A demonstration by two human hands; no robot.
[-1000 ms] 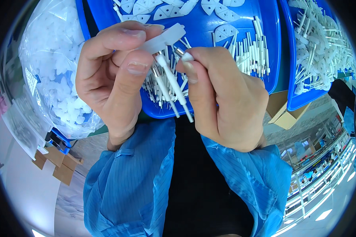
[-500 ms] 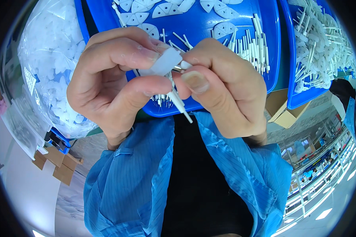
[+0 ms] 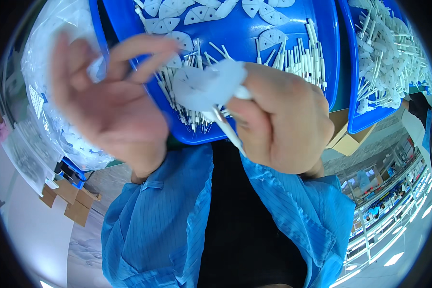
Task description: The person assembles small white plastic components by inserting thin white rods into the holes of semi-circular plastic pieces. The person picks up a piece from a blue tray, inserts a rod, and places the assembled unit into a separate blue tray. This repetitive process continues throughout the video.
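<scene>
Pinched in my right hand (image 3: pixel 281 115) is a white plastic fan-shaped piece (image 3: pixel 197 89), blurred, with a thin white rod (image 3: pixel 229 132) pointing down from it toward me. My left hand (image 3: pixel 113 96) is off the piece, its fingers spread and smeared by motion, with nothing seen in it. It hovers between the bag and the tray. Below both hands lies a blue tray (image 3: pixel 329 57) with several white fan-shaped pieces (image 3: pixel 272 37) at its far side and bundles of white rods with metal tips (image 3: pixel 305 60) nearer me.
At the left stands a clear plastic bag (image 3: pixel 57 29) full of white pieces. A second blue tray (image 3: pixel 353 96) at the right is heaped with white pieces on rods (image 3: pixel 381 57). Cardboard boxes (image 3: pixel 345 134) sit low at the right, and others (image 3: pixel 77 204) at the lower left.
My left hand has let go of the white piece and moved left, its fingers opening. My right hand keeps the piece and has turned, so its back now shows.
</scene>
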